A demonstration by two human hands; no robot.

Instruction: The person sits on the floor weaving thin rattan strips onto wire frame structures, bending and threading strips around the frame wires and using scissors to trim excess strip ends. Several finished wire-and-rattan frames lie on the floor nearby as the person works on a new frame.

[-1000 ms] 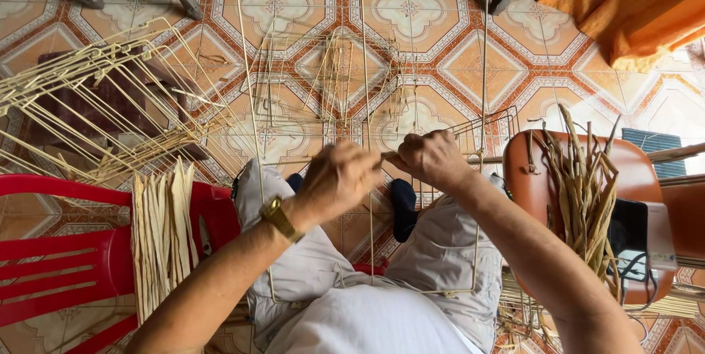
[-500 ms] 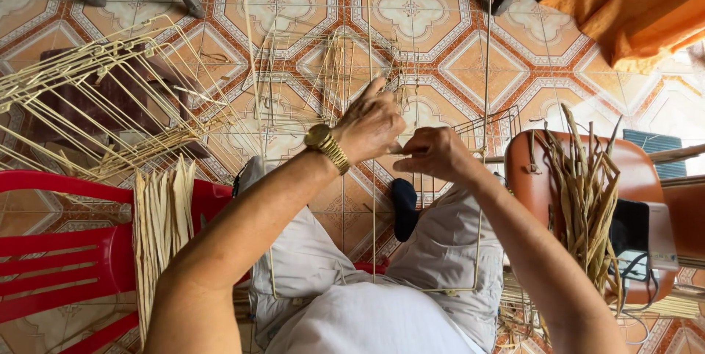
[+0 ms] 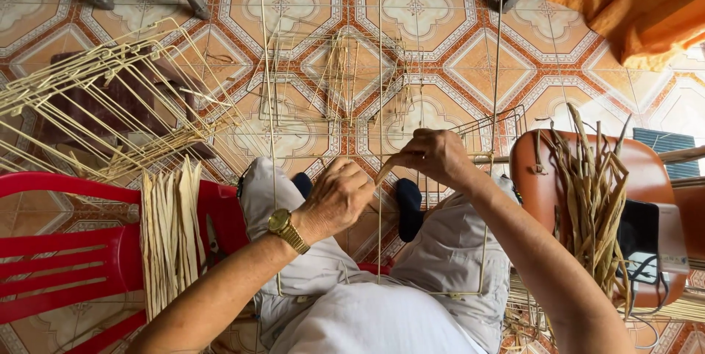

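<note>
A thin wire frame of pale yellow rods stands upright between my knees over the patterned tile floor. My right hand pinches a flat pale fibre strip against the frame's middle rod. My left hand, with a gold watch on its wrist, is closed around the same strip just left of and below the right hand. My legs in light grey trousers and dark socks lie under the frame.
A red plastic chair at my left holds a bundle of flat pale strips. Finished wire frames are stacked at far left. An orange-brown stool at my right carries greenish fibre strips. Orange cloth hangs top right.
My left hand rose up the frame, then came back down toward my lap. The right hand stayed on the middle rod, holding the strip.
</note>
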